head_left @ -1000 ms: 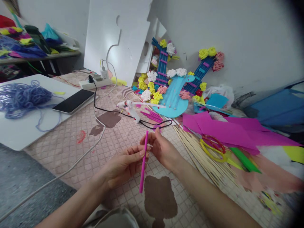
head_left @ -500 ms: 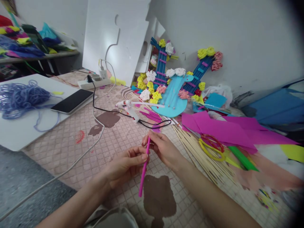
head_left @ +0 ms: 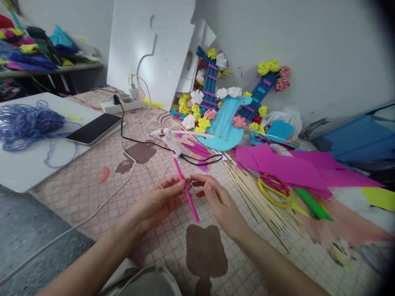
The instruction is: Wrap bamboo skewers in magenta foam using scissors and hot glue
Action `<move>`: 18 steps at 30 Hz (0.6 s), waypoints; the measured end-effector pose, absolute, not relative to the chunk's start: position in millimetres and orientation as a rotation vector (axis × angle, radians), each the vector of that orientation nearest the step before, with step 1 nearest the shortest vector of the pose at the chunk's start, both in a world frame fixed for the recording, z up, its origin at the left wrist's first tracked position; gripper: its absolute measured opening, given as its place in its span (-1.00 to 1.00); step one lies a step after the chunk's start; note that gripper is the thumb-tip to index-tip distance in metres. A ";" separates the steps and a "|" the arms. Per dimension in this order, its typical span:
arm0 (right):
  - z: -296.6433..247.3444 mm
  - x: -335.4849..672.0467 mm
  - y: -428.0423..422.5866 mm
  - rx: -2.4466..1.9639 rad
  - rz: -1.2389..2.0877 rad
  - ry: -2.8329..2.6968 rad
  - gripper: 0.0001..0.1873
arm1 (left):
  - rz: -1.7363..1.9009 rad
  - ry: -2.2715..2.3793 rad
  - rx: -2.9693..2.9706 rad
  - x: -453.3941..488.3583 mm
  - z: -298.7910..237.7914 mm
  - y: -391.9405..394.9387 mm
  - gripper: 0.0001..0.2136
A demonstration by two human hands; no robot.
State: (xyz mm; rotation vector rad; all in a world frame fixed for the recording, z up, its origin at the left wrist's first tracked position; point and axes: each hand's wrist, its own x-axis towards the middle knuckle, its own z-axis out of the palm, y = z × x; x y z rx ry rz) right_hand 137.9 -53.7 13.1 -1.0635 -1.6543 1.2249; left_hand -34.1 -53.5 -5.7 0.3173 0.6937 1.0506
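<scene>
Pinched between the thumb and fingers of my left hand (head_left: 168, 193) is a thin magenta rolled-paper stick (head_left: 189, 198), slanting from upper left to lower right above the table. My right hand (head_left: 216, 201) is just to the right of it, fingers apart and curved, holding nothing. Beyond my hands a white hot glue gun (head_left: 169, 142) rests on the table with its black cord curling to the right. Several similar magenta sticks (head_left: 197, 148) lie beside the glue gun.
Bamboo skewers (head_left: 256, 193), yellow-and-red-handled scissors (head_left: 274, 191) and magenta paper (head_left: 284, 168) spread out at right. Paper-flower guitars (head_left: 224, 123) lean at the back. A phone (head_left: 94, 129) and blue yarn (head_left: 31, 123) lie on a white board at left. A white cable (head_left: 105, 205) crosses the table.
My right hand has let go of the magenta stick and its fingers have opened. The stick has turned in my left hand, its far end now pointing left toward the glue gun.
</scene>
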 end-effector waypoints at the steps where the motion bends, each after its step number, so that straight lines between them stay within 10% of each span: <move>1: 13.7 139.0 -58.2 -1.051 1.182 -1.710 -0.64 | 1.067 0.695 0.325 -33.4 -5.0 -53.4 -0.87; 18: 18.7 145.8 -76.3 -1.116 0.720 -2.037 -0.57 | 1.167 0.711 0.332 -29.0 -9.3 -53.4 -0.94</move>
